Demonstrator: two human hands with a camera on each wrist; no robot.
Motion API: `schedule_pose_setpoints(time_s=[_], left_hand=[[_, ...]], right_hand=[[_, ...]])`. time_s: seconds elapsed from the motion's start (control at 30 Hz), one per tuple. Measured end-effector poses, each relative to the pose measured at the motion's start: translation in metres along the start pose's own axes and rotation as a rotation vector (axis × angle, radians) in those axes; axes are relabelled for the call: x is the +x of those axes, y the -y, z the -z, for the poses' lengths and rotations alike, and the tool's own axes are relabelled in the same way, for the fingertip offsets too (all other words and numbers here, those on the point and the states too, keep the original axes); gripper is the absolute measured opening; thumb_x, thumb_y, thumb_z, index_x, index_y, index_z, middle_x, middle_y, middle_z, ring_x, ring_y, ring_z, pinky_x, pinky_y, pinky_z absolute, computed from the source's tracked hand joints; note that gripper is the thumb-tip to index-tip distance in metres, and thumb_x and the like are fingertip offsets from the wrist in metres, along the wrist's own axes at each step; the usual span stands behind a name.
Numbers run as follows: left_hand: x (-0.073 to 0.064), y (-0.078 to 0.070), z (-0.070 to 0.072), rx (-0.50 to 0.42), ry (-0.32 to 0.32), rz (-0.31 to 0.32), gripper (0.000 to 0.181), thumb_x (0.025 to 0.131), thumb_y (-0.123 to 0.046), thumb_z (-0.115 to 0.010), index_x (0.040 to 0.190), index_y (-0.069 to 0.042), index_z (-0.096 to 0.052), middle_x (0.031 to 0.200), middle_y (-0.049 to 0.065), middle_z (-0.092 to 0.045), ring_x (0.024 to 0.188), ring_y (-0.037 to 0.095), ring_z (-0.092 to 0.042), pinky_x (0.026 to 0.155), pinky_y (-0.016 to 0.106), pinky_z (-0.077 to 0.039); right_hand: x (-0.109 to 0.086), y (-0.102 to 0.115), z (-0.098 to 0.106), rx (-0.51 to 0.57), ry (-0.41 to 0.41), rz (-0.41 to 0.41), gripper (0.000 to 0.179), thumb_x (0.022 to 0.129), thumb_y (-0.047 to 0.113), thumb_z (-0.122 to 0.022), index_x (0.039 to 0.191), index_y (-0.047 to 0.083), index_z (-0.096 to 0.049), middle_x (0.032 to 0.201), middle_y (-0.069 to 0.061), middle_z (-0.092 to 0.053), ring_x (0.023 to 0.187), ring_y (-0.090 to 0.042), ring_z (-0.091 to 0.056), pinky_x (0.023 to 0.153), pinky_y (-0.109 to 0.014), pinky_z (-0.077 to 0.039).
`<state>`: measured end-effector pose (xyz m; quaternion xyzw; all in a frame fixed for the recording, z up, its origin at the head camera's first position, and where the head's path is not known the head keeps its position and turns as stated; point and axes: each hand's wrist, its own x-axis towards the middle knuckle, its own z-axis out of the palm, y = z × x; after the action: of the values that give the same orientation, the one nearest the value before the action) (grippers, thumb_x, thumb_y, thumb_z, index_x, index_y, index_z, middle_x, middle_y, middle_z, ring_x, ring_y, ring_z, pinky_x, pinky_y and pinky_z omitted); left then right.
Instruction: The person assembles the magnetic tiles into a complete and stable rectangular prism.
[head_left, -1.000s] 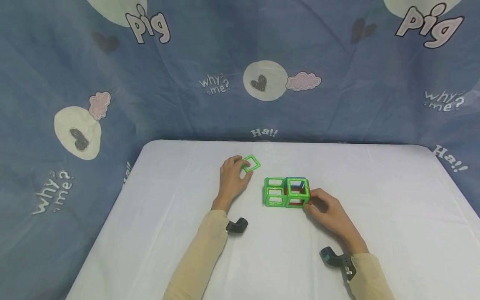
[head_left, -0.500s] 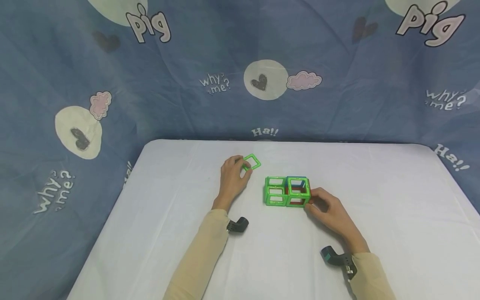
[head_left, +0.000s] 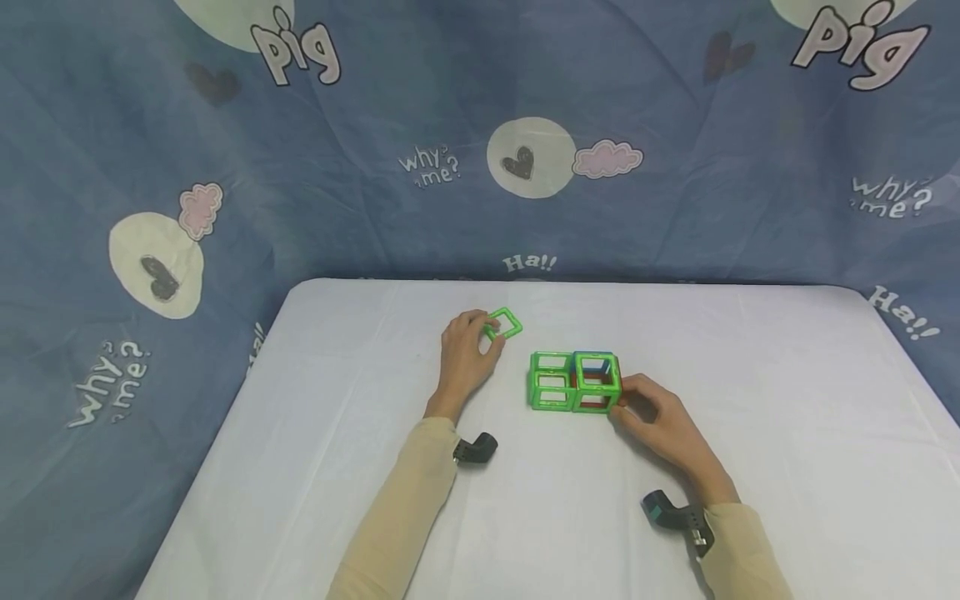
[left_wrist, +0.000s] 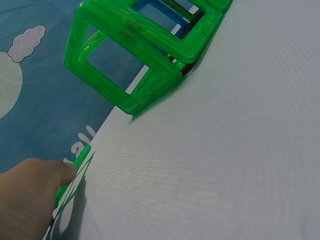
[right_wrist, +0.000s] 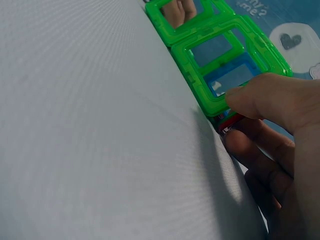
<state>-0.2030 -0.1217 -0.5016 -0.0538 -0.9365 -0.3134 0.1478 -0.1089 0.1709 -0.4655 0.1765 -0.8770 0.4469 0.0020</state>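
Note:
In the head view my left hand [head_left: 463,362] pinches one green square magnetic tile [head_left: 513,332] near the far side of the table. The left wrist view shows this tile [left_wrist: 83,157] edge-on, low over the white surface or touching it; I cannot tell which. To its right stands a block of joined magnetic tiles [head_left: 574,392], two cubes side by side, mostly green with some blue and red. My right hand [head_left: 667,425] grips the block's right end. In the right wrist view the thumb [right_wrist: 255,97] lies on a green frame, with fingers by a red tile [right_wrist: 231,121].
A white cloth-covered table [head_left: 337,500] lies under both hands. Behind it hangs a blue printed curtain [head_left: 420,225]. Each wrist carries a dark camera mount, one on the left wrist [head_left: 476,450] and one on the right wrist [head_left: 675,517].

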Motion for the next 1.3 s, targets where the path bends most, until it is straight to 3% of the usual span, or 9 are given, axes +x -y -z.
schedule_pose_setpoints(time_s=[0.2,0.5,0.8,0.97,1.13,1.3], left_hand=[[0.0008,0.0012,0.0000,-0.056,-0.014,0.016,0.034,0.089,-0.030,-0.063,0.120,-0.018,-0.057,0.126,0.002,-0.056,0.123,0.021,-0.048,0.113,0.043,-0.029],[0.0005,0.0023,-0.0001,-0.206,-0.017,0.027,0.036,0.088,-0.032,-0.064,0.121,-0.021,-0.055,0.125,0.000,-0.054,0.120,0.019,-0.050,0.108,0.036,-0.039],[0.0013,0.0006,0.0002,-0.362,-0.039,-0.037,0.037,0.088,-0.030,-0.066,0.121,-0.020,-0.055,0.117,0.001,-0.055,0.106,0.017,-0.055,0.089,0.030,-0.051],[0.0004,-0.0022,0.0016,-0.407,-0.040,-0.083,0.036,0.087,-0.028,-0.067,0.121,-0.019,-0.055,0.119,0.000,-0.055,0.108,0.015,-0.054,0.090,0.030,-0.051],[-0.0002,-0.0025,0.0025,-0.465,-0.038,-0.175,0.036,0.086,-0.023,-0.068,0.120,-0.015,-0.057,0.121,0.001,-0.057,0.110,0.016,-0.054,0.094,0.033,-0.050],[0.0000,-0.0008,0.0002,-0.504,-0.040,-0.232,0.036,0.085,-0.019,-0.069,0.119,-0.015,-0.058,0.119,0.002,-0.059,0.107,0.018,-0.054,0.092,0.037,-0.050]], right_hand=[[0.0005,-0.0015,0.0000,0.019,0.004,0.010,0.026,0.085,0.005,-0.068,0.110,0.008,-0.062,0.101,-0.005,-0.065,0.100,-0.024,-0.056,0.099,-0.004,-0.029],[0.0005,-0.0023,-0.0009,0.022,-0.004,0.039,0.027,0.083,0.001,-0.068,0.109,0.005,-0.062,0.098,-0.005,-0.064,0.096,-0.025,-0.056,0.097,-0.003,-0.031],[0.0004,-0.0020,0.0001,0.022,0.004,0.020,0.027,0.084,0.003,-0.068,0.110,0.007,-0.062,0.101,-0.006,-0.064,0.100,-0.024,-0.056,0.099,-0.002,-0.028],[0.0000,-0.0008,0.0002,0.020,0.003,0.013,0.027,0.084,0.003,-0.068,0.110,0.007,-0.062,0.101,-0.005,-0.064,0.100,-0.021,-0.056,0.099,-0.002,-0.028],[-0.0004,0.0006,0.0006,0.010,0.011,-0.011,0.027,0.085,0.006,-0.068,0.112,0.008,-0.062,0.103,-0.004,-0.065,0.102,-0.017,-0.055,0.102,-0.006,-0.029],[-0.0004,-0.0001,0.0003,0.015,0.012,-0.010,0.027,0.085,0.006,-0.067,0.112,0.008,-0.062,0.104,-0.005,-0.065,0.102,-0.021,-0.056,0.101,-0.006,-0.030]])
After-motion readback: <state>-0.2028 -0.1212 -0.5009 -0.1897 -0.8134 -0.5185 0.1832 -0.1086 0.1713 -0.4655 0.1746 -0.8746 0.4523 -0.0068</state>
